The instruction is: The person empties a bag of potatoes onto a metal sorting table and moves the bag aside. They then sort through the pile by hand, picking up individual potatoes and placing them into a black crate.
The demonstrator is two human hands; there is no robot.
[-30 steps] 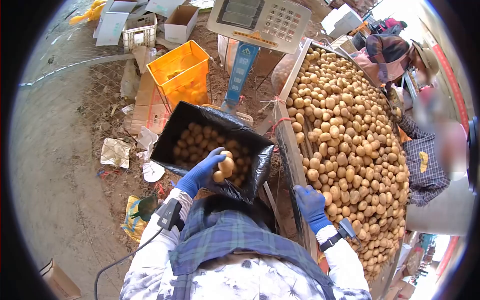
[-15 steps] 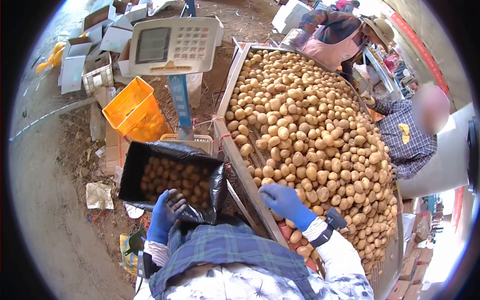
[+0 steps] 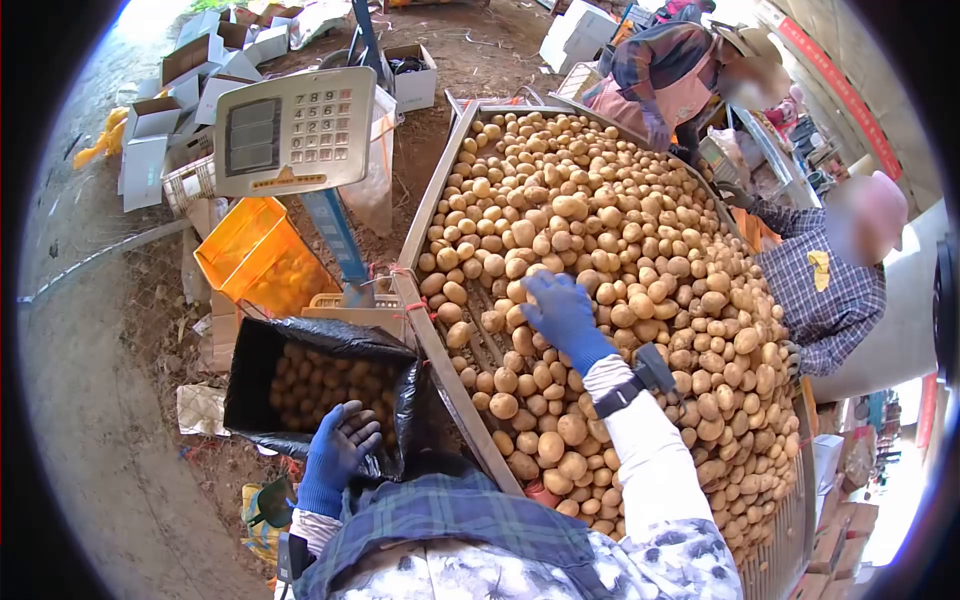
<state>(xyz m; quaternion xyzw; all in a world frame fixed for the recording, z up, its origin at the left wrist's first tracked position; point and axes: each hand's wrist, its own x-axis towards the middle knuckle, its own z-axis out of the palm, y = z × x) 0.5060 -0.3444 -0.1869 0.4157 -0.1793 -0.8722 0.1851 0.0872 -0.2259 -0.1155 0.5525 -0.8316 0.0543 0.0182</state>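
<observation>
Both my hands wear blue gloves. My left hand (image 3: 342, 452) is at the near edge of a box lined with a black plastic bag (image 3: 325, 335), palm turned up, fingers loosely curled and apart, with nothing in it. Small potatoes (image 3: 330, 383) lie inside the box. My right hand (image 3: 562, 312) is over the big heap of potatoes (image 3: 640, 250) on a slatted sorting table (image 3: 455, 385). Its back faces me and the fingers reach out, the tips beside several potatoes. The undersides of those fingers are hidden.
A weighing scale display (image 3: 295, 130) stands on a blue post beyond the box. Beside it are an orange crate (image 3: 262, 255) and white cartons (image 3: 150, 150). Two people, one in a checked shirt (image 3: 822, 285) and one in a pink apron (image 3: 665, 95), stand along the table's far side.
My right hand has moved from the table's near edge forward onto the heap. The left hand stays by the lined box. My view has shifted slightly, and the person in the apron has moved an arm.
</observation>
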